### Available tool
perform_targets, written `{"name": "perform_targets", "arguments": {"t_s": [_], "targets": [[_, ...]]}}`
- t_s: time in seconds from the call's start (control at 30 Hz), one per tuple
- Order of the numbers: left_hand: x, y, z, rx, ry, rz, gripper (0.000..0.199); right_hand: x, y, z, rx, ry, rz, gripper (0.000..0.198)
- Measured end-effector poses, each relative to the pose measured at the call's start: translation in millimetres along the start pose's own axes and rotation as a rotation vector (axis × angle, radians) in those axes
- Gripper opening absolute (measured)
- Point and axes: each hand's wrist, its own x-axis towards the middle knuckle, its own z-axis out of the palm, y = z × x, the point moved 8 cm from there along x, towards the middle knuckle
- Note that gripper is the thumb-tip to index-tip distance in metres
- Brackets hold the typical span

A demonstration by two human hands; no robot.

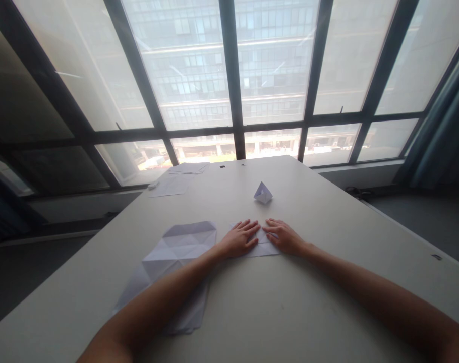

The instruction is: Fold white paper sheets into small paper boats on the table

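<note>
A folded sheet of white paper (263,249) lies flat on the table in front of me, partly covered by both hands. My left hand (241,238) rests palm down on its left part, fingers stretched out and a little apart. On the right part lies my right hand (284,236), also flat with its fingers extended. A narrow strip of the paper with fold lines shows between the hands. Just beyond them stands a small folded paper piece (263,193) with a pointed top. Under and beside my left forearm are creased paper sheets (184,244).
The white table (328,292) narrows toward large windows. Flat paper sheets (169,186) lie at its far left, with a small white object (153,186) beside them. A cable hole (222,166) is near the far edge. A curtain (437,121) hangs at the right.
</note>
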Motion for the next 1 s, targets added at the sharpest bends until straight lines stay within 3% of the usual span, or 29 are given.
{"name": "perform_targets", "arguments": {"t_s": [0.33,0.63,0.83,1.0], "targets": [[0,-8,5,0.03,-0.001,-0.062,0.08,2,-1,-6,0.002,0.058,0.017,0.026],[-1,-1,2,0.015,-0.025,-0.018,0.067,1,4,-3,0.024,0.06,0.018,0.027],[0,-1,-1,-0.009,-0.013,-0.007,0.064,0,-8,4,0.046,-0.091,-0.077,0.043],[5,-4,-3,-0.058,-0.013,0.004,0.051,0,-12,6,0.068,-0.156,-0.095,0.044]]}}
